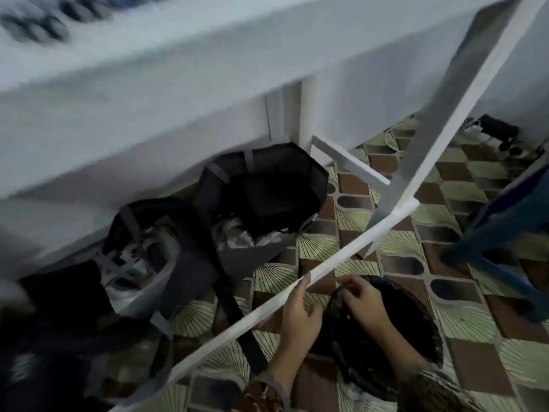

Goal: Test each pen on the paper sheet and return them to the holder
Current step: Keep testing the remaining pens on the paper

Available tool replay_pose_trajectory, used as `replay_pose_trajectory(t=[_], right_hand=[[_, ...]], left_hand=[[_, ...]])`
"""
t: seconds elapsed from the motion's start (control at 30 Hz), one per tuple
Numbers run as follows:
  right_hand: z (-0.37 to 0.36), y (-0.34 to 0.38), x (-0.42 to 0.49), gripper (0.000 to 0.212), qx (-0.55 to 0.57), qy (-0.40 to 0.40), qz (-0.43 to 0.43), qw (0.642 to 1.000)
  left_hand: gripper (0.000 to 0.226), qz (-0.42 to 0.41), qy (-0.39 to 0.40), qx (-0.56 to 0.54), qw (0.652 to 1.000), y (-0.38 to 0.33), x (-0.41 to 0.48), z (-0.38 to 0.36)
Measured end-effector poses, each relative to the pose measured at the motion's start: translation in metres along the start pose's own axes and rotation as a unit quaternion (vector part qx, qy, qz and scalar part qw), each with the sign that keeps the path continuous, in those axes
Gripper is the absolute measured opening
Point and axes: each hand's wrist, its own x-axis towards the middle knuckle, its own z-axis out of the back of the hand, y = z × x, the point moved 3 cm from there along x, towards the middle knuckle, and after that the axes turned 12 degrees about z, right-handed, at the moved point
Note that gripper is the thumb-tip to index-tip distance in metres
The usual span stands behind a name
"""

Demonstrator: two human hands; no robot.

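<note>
**A:** Both hands were down at floor level, under the bench [148,99]. The left hand [298,318] reached up with fingers fairly straight and thumb spread wide, fingertips against the slanted white bar [356,242], gripping nothing.

**B:** And the right hand [362,303]?

**A:** Just beside it, knuckles up, fingers curled in tight on the near rim of the round black bin [427,331], pinching the dark edge there. Patterned sleeves showed at both wrists.

**B:** Where were the pens?

**A:** Could not tell. The bench top was badly blurred, with some dark shapes [38,28] at its far left, well away from both hands. Whether those were the pens or the holder, I couldn't say.

**B:** Anything else down there?

**A:** Two open black bags [267,197] stood on the patterned floor [463,319], left of the hands.
</note>
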Motion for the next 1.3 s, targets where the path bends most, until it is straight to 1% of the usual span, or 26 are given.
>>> replay_pose_trajectory(t=[0.1, 0.17, 0.23, 0.3, 0.37, 0.4, 0.53, 0.6, 0.67, 0.8, 0.9, 1.0, 1.17, 1.23, 1.3], right_hand=[[-0.003, 0.08, -0.009, 0.021, 0.007, 0.048, 0.059, 0.997], [-0.008, 0.137, -0.02, 0.025, 0.004, 0.073, 0.115, 0.991], [-0.014, 0.197, -0.035, 0.033, -0.003, 0.112, 0.16, 0.981], [-0.019, 0.254, -0.052, 0.037, 0.0, 0.154, 0.19, 0.969], [-0.018, 0.306, -0.07, 0.034, 0.014, 0.177, 0.213, 0.961], [-0.017, 0.33, -0.08, 0.033, 0.025, 0.183, 0.221, 0.958], [-0.009, 0.424, -0.113, 0.029, 0.077, 0.217, 0.28, 0.932], [-0.011, 0.464, -0.117, 0.026, 0.099, 0.228, 0.297, 0.922], [-0.02, 0.498, -0.11, 0.027, 0.119, 0.216, 0.309, 0.919], [-0.052, 0.548, -0.072, 0.028, 0.143, 0.17, 0.303, 0.927], [-0.078, 0.569, -0.035, 0.028, 0.143, 0.137, 0.289, 0.937], [-0.102, 0.58, 0.0, 0.028, 0.124, 0.11, 0.281, 0.945], [-0.127, 0.59, 0.054, 0.022, 0.063, 0.128, 0.257, 0.956], [-0.128, 0.594, 0.074, 0.02, 0.031, 0.147, 0.243, 0.958], [-0.121, 0.599, 0.094, 0.019, 0.0, 0.14, 0.239, 0.961]], left_hand=[[0.054, -0.009, -0.067, -0.052, 0.996, -0.041, -0.035, 0.054], [0.057, -0.02, -0.093, -0.075, 0.993, -0.067, -0.063, 0.089], [0.058, -0.032, -0.113, -0.087, 0.989, -0.091, -0.093, 0.124], [0.067, -0.041, -0.138, -0.104, 0.984, -0.112, -0.126, 0.158], [0.076, -0.06, -0.181, -0.138, 0.972, -0.131, -0.161, 0.192], [0.077, -0.064, -0.199, -0.156, 0.965, -0.141, -0.18, 0.207], [0.061, -0.104, -0.272, -0.203, 0.935, -0.177, -0.25, 0.265], [0.06, -0.131, -0.316, -0.206, 0.917, -0.194, -0.273, 0.299], [0.059, -0.151, -0.354, -0.199, 0.901, -0.209, -0.283, 0.332], [0.051, -0.157, -0.401, -0.197, 0.881, -0.229, -0.271, 0.397], [0.057, -0.155, -0.442, -0.191, 0.863, -0.233, -0.243, 0.446], [0.052, -0.136, -0.464, -0.18, 0.856, -0.234, -0.21, 0.49], [0.05, -0.091, -0.469, -0.158, 0.864, -0.225, -0.161, 0.549], [0.05, -0.081, -0.463, -0.148, 0.87, -0.219, -0.146, 0.564], [0.049, -0.075, -0.447, -0.141, 0.88, -0.214, -0.134, 0.575]])
